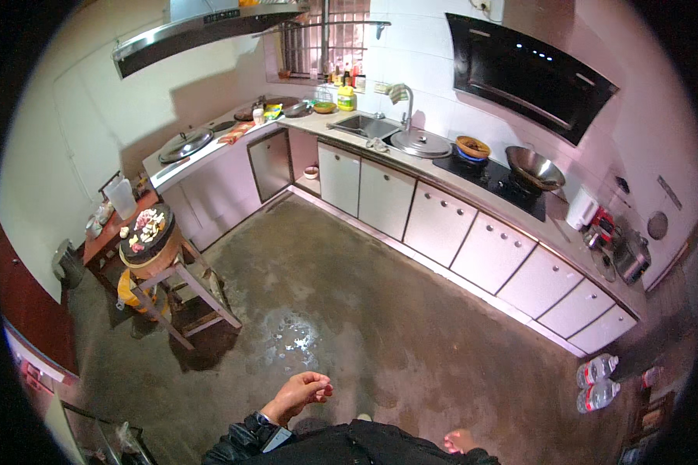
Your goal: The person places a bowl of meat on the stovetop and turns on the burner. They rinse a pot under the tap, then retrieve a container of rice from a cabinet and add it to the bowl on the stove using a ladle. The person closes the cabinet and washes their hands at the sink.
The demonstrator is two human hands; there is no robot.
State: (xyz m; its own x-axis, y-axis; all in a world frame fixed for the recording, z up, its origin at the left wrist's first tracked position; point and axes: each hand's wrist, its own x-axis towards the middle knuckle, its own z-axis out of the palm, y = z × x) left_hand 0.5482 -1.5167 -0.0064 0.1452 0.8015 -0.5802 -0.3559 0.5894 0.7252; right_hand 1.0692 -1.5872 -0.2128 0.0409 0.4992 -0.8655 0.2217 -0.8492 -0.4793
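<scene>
My left hand [299, 397] hangs over the concrete floor [372, 302] in front of my body, its fingers curled in with nothing visible in them. At the bottom right, my right hand [460, 440] is low beside the dark jacket, which partly covers it. Whether that hand holds anything is unclear. Neither hand touches a work surface. Ahead on the left, a thick round chopping block [161, 256] rests on a wooden stand [200, 296]. Pale and pinkish cut food pieces [150, 225] lie on its dark top.
A wet patch [295, 338] glistens ahead. The L-shaped counter carries a sink [367, 125], a lidded pan [421, 143], a wooden bowl [472, 147] above a blue flame, and a wok [534, 168]. Water bottles [598, 383] stand at right; a red-brown table [107, 232] is left.
</scene>
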